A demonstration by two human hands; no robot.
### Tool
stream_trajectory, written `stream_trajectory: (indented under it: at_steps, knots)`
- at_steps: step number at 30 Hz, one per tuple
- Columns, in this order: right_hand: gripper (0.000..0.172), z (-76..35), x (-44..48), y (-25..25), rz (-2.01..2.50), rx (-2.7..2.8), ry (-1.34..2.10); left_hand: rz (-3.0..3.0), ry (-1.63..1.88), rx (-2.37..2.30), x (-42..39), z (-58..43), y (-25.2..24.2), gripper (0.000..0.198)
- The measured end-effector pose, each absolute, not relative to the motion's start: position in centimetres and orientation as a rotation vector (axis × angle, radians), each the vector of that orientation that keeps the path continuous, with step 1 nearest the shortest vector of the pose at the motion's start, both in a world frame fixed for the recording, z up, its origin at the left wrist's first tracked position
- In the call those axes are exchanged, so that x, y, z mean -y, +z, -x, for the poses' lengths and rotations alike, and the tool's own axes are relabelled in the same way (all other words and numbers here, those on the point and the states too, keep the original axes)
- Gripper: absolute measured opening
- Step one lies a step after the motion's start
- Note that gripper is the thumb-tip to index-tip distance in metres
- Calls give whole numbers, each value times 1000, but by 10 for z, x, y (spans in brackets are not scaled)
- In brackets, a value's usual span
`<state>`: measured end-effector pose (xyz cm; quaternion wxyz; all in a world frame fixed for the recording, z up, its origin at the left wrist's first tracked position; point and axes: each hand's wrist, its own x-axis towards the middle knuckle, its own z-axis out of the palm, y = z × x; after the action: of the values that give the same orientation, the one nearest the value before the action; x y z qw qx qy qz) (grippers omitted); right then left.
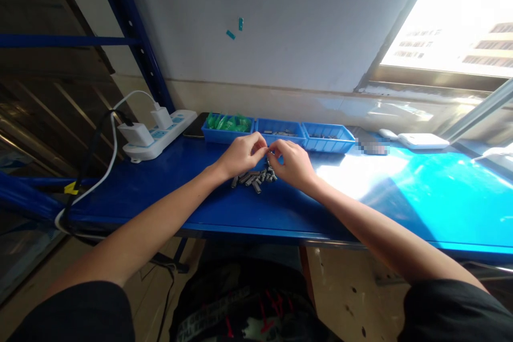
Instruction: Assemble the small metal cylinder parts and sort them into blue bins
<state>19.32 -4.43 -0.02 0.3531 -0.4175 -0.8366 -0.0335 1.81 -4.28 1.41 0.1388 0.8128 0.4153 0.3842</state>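
Observation:
My left hand (241,154) and my right hand (292,163) meet over the blue table (160,192), fingertips pinched together around a tiny piece that I cannot make out. Just below them lies a heap of several small grey cylindrical parts (253,178). Behind my hands stand three blue trays in a row: the left tray (226,129) holds green parts, the middle tray (280,131) and the right tray (327,138) hold small dark parts.
A white power strip (158,134) with two chargers plugged in lies at the back left, its cables hanging over the table's edge. A dark phone (195,126) lies beside it. White flat devices (420,140) sit at the back right below the window.

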Motion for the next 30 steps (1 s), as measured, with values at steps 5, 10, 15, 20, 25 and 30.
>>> stream_trajectory:
  at_steps: [5, 10, 15, 20, 25, 30]
  knots:
    - [15, -199, 36, 1, 1031, 2081, 148, -2346, 1078, -1072, 44, -17, 17, 17]
    - [33, -198, 36, 7, 955, 2056, 433, -2376, 1071, -1071, 44, -15, 14, 19]
    - [43, -194, 40, 8, 960, 2076, 433, -2358, 1051, -1060, 45, -15, 13, 13]
    - [14, -202, 38, 4, 922, 2124, 323, -2302, 1062, -1124, 45, -16, 7, 22]
    - [11, -205, 39, 0, 850, 2200, 89, -2261, 1060, -1121, 43, -16, 4, 29]
    - [6, -201, 41, -1, 864, 2182, 21, -2222, 1000, -1140, 47, -16, 7, 36]
